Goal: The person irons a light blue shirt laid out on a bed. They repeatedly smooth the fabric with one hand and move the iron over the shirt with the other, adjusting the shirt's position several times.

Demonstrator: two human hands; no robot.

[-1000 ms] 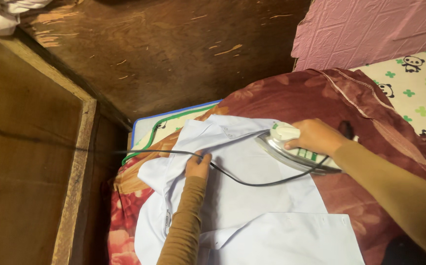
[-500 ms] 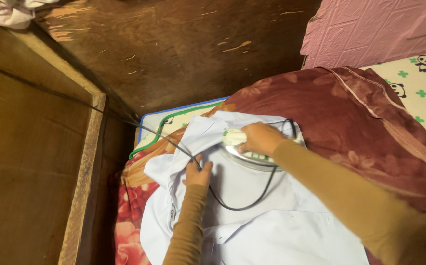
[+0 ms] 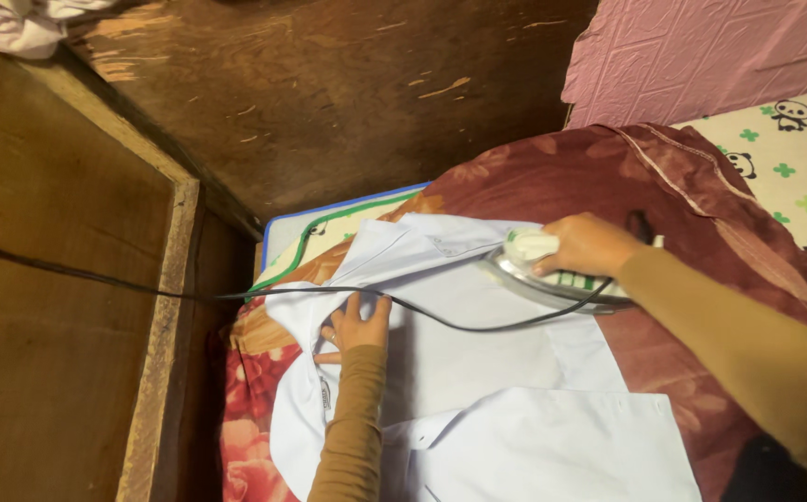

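A pale blue shirt [image 3: 478, 363] lies spread on a dark red blanket [image 3: 682, 186]. My right hand [image 3: 585, 244] grips the handle of a white and green electric iron [image 3: 552, 277], whose metal sole rests on the shirt's upper right part. My left hand [image 3: 355, 327] lies flat on the shirt's left side, fingers spread, pinning the cloth near the collar. The iron's black cord [image 3: 236, 294] runs from the iron across the shirt, just past my left fingers, and off to the left.
A brown wooden wall [image 3: 329, 93] and a wooden frame [image 3: 157, 353] close in the left and back. A sheet with a panda print [image 3: 785, 130] lies at far right under a pink panel [image 3: 701, 46]. A floral cloth [image 3: 245, 409] shows at the bed's left edge.
My right hand has slid the iron rightward over the shirt from where it was half a second ago. My left hand has stayed pressed on the cloth.
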